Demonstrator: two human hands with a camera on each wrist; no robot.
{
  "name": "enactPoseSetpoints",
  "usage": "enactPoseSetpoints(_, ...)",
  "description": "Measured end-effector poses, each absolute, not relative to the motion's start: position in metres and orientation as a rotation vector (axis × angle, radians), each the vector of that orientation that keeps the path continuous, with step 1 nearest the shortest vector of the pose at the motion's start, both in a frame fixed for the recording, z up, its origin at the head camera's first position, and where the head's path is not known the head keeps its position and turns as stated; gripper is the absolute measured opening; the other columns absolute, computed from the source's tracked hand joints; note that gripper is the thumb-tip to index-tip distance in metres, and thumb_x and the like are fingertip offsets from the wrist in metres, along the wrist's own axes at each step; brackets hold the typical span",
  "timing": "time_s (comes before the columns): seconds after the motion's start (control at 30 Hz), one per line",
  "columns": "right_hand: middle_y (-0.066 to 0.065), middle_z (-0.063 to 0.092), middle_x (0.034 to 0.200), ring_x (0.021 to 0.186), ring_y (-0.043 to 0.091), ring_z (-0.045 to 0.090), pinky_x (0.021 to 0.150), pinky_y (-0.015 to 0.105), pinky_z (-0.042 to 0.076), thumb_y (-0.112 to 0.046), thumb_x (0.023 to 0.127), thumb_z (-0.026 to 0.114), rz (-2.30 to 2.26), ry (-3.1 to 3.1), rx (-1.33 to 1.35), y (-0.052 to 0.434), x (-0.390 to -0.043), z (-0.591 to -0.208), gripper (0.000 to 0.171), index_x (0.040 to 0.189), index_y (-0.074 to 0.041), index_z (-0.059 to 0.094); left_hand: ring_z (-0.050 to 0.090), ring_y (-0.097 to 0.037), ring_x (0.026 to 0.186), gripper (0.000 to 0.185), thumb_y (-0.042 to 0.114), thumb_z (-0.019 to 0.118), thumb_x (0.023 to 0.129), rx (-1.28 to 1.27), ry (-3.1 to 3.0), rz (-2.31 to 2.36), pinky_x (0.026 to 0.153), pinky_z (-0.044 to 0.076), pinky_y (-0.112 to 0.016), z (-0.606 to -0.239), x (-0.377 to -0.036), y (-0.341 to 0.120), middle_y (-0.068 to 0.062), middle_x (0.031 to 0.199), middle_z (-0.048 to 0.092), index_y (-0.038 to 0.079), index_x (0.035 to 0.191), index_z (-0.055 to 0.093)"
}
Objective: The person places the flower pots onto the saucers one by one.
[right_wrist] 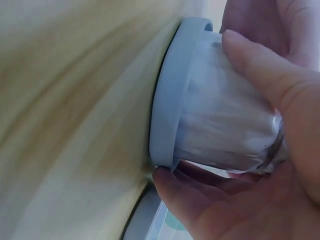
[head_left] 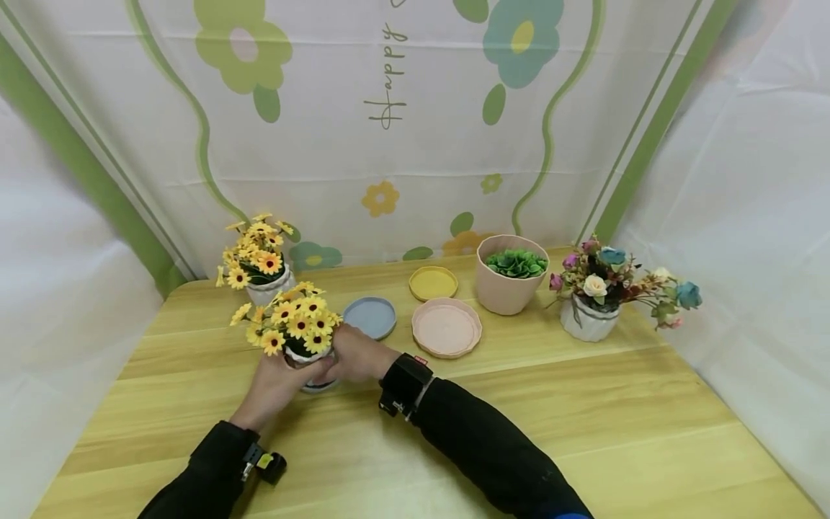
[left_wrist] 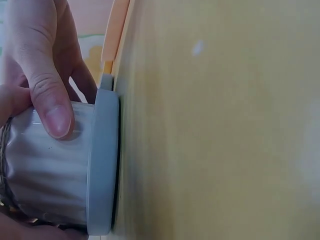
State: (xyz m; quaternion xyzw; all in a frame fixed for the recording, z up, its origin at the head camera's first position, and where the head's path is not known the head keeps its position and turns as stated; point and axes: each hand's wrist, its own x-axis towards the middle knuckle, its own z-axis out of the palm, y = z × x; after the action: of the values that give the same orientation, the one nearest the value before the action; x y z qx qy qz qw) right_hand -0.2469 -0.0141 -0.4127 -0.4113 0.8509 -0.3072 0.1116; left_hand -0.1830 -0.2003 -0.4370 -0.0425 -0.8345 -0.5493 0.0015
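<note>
1. At the lower left centre of the head view, both hands wrap round a small white ribbed pot (head_left: 310,358) of yellow daisies (head_left: 292,323). The left hand (head_left: 275,386) grips it from the near left, the right hand (head_left: 353,355) from the right, on the wooden table (head_left: 583,418). The pot's base and the saucer under it are mostly hidden by fingers. On the backdrop (head_left: 415,108) at upper centre, upside-down script reads "Happy"; more lettering at the top edge is cut off. Across the middle of the frame stand a second daisy pot (head_left: 259,263), a blue-grey saucer (head_left: 370,317), a yellow saucer (head_left: 433,282), a pink saucer (head_left: 447,328), a pink pot with green succulents (head_left: 511,274) and a white pot of mixed roses (head_left: 599,295). Black sleeves carry wrist-mounted devices; their labels are too small to read.

2. At the left of the left wrist view, the white ribbed pot (left_wrist: 50,170) sits in a grey saucer (left_wrist: 102,165) that rests against the table (left_wrist: 215,125). The thumb (left_wrist: 47,95) of the left hand presses on the pot's wall, curled round it. The flowers are out of frame, and no writing shows.

3. Toward the right of the right wrist view, the right hand (right_wrist: 265,165) clasps the pot (right_wrist: 225,125), with one finger over its wall and others curled below. The grey saucer (right_wrist: 172,95) lies against the table (right_wrist: 75,125). The lower edge shows another blurred rim, hard to identify.
</note>
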Motion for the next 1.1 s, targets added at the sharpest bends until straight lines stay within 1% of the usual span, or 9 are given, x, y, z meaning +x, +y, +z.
enactPoseSetpoints(0.2,0.001,0.063,0.147,0.132,0.01,0.059,0.112,0.021,0.047,-0.029,0.09,0.087,-0.919,2.564,-1.017,-0.015,-0.256,-0.414,0.06,0.144,-0.018,0.063,0.052,-0.019,0.139,0.075,0.039,0.082,0.094,-0.182,-2.6,-1.697,0.108,0.047,-0.024,-0.438,-0.201,-0.199,-0.001,0.151,0.055,0.022,0.156,0.044)
enactPoseSetpoints(0.33,0.009,0.063,0.147,0.125,0.016,0.061,0.101,0.023,0.051,-0.031,0.09,0.087,-0.888,2.612,-0.876,-0.016,-0.263,-0.413,0.061,0.143,-0.011,0.062,0.053,-0.018,0.137,0.072,0.034,0.081,0.095,-0.251,-2.56,-1.715,0.107,0.048,-0.024,-0.44,-0.215,-0.197,-0.002,0.15,0.056,0.022,0.156,0.045)
enactPoseSetpoints(0.4,0.011,0.062,0.147,0.125,0.02,0.061,0.101,0.026,0.051,-0.031,0.091,0.086,-0.882,2.627,-0.822,-0.016,-0.267,-0.411,0.062,0.143,-0.009,0.061,0.054,-0.018,0.135,0.069,0.032,0.081,0.096,-0.278,-2.545,-1.725,0.105,0.049,-0.022,-0.441,-0.223,-0.196,-0.003,0.149,0.057,0.02,0.155,0.046)
enactPoseSetpoints(0.57,0.019,0.048,0.163,0.145,0.029,0.052,0.107,0.03,0.05,-0.03,0.095,0.082,-0.902,2.655,-0.726,-0.017,-0.278,-0.412,0.087,0.162,-0.002,0.036,0.055,-0.019,0.135,0.067,0.031,0.079,0.098,-0.282,-2.546,-1.695,0.104,0.05,-0.021,-0.443,-0.239,-0.194,-0.007,0.15,0.058,0.015,0.155,0.047)
enactPoseSetpoints(0.7,0.026,0.037,0.167,0.144,0.035,0.053,0.101,0.035,0.054,-0.027,0.097,0.079,-0.946,2.665,-0.67,-0.019,-0.287,-0.414,0.098,0.166,0.005,0.017,0.054,-0.024,0.14,0.068,0.028,0.076,0.1,-0.313,-2.539,-1.697,0.11,0.05,-0.034,-0.442,-0.252,-0.191,-0.01,0.153,0.055,0.015,0.158,0.042)
enactPoseSetpoints(0.83,0.029,0.044,0.162,0.139,0.035,0.057,0.092,0.032,0.054,-0.024,0.099,0.077,-0.944,2.69,-0.595,-0.022,-0.295,-0.415,0.101,0.166,0.007,0.009,0.053,-0.03,0.142,0.065,0.022,0.073,0.102,-0.37,-2.532,-1.712,0.116,0.047,-0.047,-0.441,-0.263,-0.189,-0.013,0.154,0.054,0.013,0.158,0.042)
enactPoseSetpoints(0.97,0.031,0.051,0.155,0.119,0.033,0.067,0.077,0.032,0.047,-0.028,0.102,0.073,-0.873,2.708,-0.504,-0.025,-0.302,-0.413,0.103,0.166,0.007,0.0,0.052,-0.036,0.142,0.061,0.016,0.07,0.103,-0.39,-2.542,-1.693,0.119,0.045,-0.052,-0.441,-0.276,-0.189,-0.019,0.153,0.054,0.008,0.157,0.043)
enactPoseSetpoints(1.03,0.032,0.051,0.155,0.118,0.035,0.067,0.078,0.033,0.048,-0.031,0.102,0.073,-0.864,2.714,-0.466,-0.026,-0.306,-0.412,0.105,0.167,0.006,-0.001,0.053,-0.037,0.141,0.058,0.015,0.069,0.104,-0.383,-2.561,-1.671,0.119,0.045,-0.053,-0.441,-0.283,-0.189,-0.02,0.152,0.055,0.006,0.156,0.045)
enactPoseSetpoints(1.1,0.031,0.049,0.156,0.126,0.036,0.064,0.086,0.035,0.053,-0.034,0.101,0.073,-0.858,2.728,-0.428,-0.027,-0.311,-0.412,0.106,0.167,0.004,0.0,0.055,-0.038,0.139,0.055,0.017,0.069,0.104,-0.369,-2.582,-1.643,0.117,0.046,-0.052,-0.442,-0.29,-0.188,-0.021,0.15,0.057,0.005,0.154,0.048)
